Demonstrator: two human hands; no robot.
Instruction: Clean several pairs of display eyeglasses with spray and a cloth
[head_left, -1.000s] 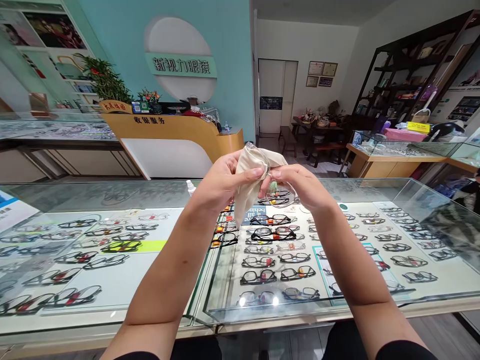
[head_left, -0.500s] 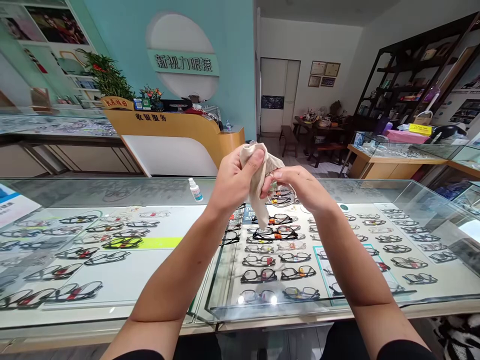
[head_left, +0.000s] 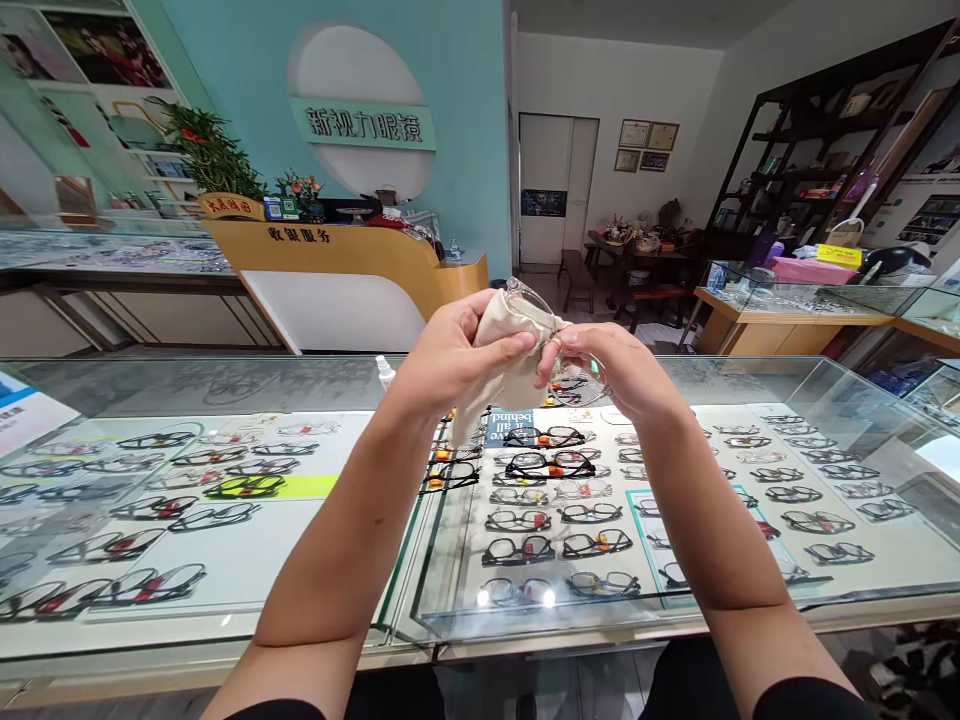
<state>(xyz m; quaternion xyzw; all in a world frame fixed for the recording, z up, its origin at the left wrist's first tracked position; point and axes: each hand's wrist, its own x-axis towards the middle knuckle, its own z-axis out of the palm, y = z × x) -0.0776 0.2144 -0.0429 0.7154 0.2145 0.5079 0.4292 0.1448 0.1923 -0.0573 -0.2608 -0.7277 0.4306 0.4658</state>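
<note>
I hold a pair of clear-framed glasses (head_left: pixel 581 378) up over a glass display counter (head_left: pixel 225 385). My right hand (head_left: pixel 611 372) pinches the frame near its bridge. My left hand (head_left: pixel 454 358) grips a beige cleaning cloth (head_left: pixel 504 325) wrapped around one lens, thumb pressed on the cloth. The other lens shows bare below my right fingers. The cloth's loose end hangs down between my hands.
Under the counter glass lie several rows of spectacle frames (head_left: pixel 555 520). A small white spray bottle (head_left: pixel 384 372) stands on the counter behind my left hand. A yellow reception desk (head_left: pixel 352 265) and a plant (head_left: pixel 210 160) stand beyond; dark shelving (head_left: pixel 817 140) at right.
My left hand has shifted the cloth over the lens, thumb moving from on top to the front. The glasses tilted slightly. The view shifted a little.
</note>
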